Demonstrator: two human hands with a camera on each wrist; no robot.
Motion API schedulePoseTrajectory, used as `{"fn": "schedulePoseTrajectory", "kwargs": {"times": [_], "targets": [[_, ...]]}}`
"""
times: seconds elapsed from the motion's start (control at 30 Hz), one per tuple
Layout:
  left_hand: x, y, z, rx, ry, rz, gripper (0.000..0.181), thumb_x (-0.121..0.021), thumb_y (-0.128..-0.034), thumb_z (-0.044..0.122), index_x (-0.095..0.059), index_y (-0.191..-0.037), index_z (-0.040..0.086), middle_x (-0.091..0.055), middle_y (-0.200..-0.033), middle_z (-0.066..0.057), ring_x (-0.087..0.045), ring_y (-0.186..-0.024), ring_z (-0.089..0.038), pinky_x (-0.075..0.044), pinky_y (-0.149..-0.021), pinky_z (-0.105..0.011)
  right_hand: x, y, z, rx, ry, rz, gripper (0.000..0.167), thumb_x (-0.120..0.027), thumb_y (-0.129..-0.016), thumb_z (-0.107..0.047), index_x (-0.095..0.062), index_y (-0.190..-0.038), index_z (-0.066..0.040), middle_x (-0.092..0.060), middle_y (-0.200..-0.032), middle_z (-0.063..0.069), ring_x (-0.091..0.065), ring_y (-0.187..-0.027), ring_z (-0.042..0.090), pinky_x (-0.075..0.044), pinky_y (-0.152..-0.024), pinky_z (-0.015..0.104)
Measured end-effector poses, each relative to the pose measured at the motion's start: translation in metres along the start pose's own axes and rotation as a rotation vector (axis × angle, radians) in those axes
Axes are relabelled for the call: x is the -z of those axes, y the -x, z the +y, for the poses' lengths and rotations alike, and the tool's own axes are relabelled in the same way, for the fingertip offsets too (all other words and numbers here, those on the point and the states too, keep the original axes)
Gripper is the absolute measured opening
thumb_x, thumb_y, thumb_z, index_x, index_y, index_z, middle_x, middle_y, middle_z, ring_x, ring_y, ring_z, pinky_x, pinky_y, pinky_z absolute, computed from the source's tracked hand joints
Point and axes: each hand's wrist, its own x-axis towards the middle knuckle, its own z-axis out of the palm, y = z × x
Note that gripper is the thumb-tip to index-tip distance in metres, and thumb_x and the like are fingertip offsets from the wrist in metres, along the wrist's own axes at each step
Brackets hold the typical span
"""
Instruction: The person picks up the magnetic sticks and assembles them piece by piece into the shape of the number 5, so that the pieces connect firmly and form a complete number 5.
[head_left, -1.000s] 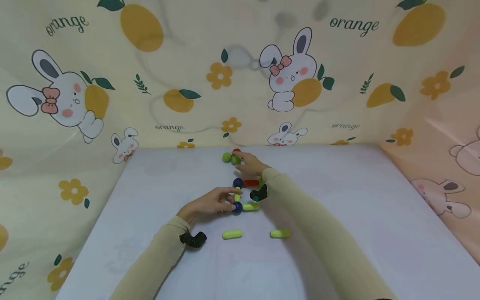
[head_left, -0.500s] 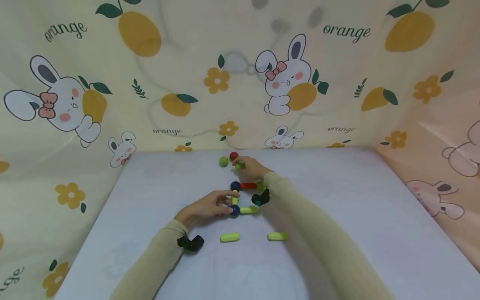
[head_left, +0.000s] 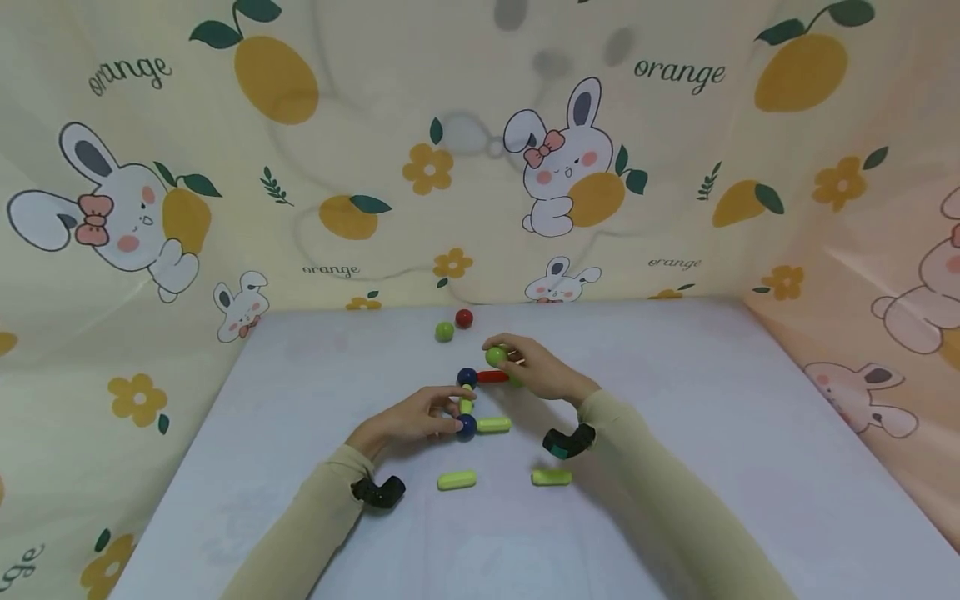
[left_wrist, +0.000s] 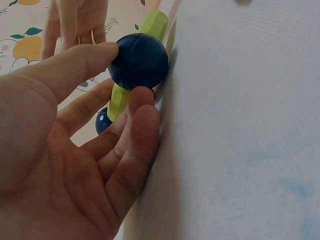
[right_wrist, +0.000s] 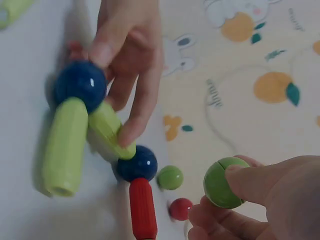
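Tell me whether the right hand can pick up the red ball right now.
Probably not yet: the right hand pinches a green ball and would likely need to release it first. The way to the red ball itself looks free.

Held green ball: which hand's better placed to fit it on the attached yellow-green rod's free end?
Right, probably: the right hand pinches the green ball, and the yellow-green rod points its free end toward that side. The left hand is occupied holding the near blue ball.
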Motion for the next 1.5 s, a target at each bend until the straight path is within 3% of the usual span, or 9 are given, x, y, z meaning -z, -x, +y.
{"fn": "schedulePoseTrajectory", "kwargs": {"times": [0.27,0.57,0.8,0.97,1.17,1.5], "targets": [[0.001,0.001,0.002,-0.033,0.004,-0.005,0.050,-0.063,-0.0984,0.013,-0.050,-0.146,0.009,-0.060,-0.111,-0.012,-0.055,-0.079,-0.016,-0.049,-0.068,-0.027,-0.002,0.036,0.002,0.046,-0.024,0.027,0.033,-0.056,-0.103,-0.009,-0.056,-0.136,-0.010,-0.061,-0.136,0.012,-0.061,-0.122,0.032,-0.049,-0.105,0.051],[-0.002,0.001,0.000,0.007,0.005,-0.007,0.050,-0.064,-0.0982,0.014,-0.050,-0.147,0.013,-0.059,-0.113,-0.010,-0.055,-0.080,-0.015,-0.049,-0.069,-0.026,-0.002,0.070,0.006,0.053,0.010,-0.008,0.035,-0.064,-0.099,-0.012,-0.058,-0.133,-0.008,-0.066,-0.127,0.010,-0.066,-0.112,0.026,-0.053,-0.097,0.044],[0.000,0.001,0.005,0.001,0.002,0.013,0.050,-0.063,-0.0982,0.013,-0.051,-0.146,0.012,-0.059,-0.115,-0.012,-0.055,-0.081,-0.017,-0.049,-0.070,-0.028,0.000,0.072,0.009,0.024,0.024,-0.066,0.033,-0.073,-0.093,-0.013,-0.060,-0.123,-0.007,-0.069,-0.109,0.008,-0.065,-0.096,0.016,-0.054,-0.087,0.031],[-0.001,0.002,0.005,-0.014,-0.009,0.006,0.049,-0.063,-0.0987,0.013,-0.051,-0.146,0.011,-0.058,-0.114,-0.012,-0.055,-0.082,-0.017,-0.049,-0.070,-0.028,0.001,0.074,0.009,-0.022,0.033,-0.099,0.031,-0.075,-0.092,-0.016,-0.060,-0.118,-0.011,-0.068,-0.104,0.006,-0.062,-0.093,0.016,-0.053,-0.084,0.031],[0.000,0.002,0.003,-0.008,-0.010,0.005,0.048,-0.063,-0.0987,0.013,-0.052,-0.145,0.013,-0.058,-0.113,-0.011,-0.055,-0.084,-0.017,-0.050,-0.070,-0.028,-0.002,0.074,0.017,-0.069,0.048,-0.140,0.030,-0.075,-0.091,-0.016,-0.060,-0.117,-0.012,-0.069,-0.106,0.006,-0.061,-0.094,0.017,-0.053,-0.085,0.033],[0.000,0.003,0.002,0.017,0.007,0.003,0.049,-0.063,-0.0982,0.013,-0.052,-0.146,0.016,-0.057,-0.114,-0.010,-0.055,-0.087,-0.018,-0.050,-0.071,-0.028,-0.015,0.068,0.027,-0.091,0.071,-0.131,0.027,-0.072,-0.094,-0.013,-0.062,-0.118,-0.012,-0.069,-0.111,0.008,-0.064,-0.095,0.017,-0.056,-0.086,0.035]]}}
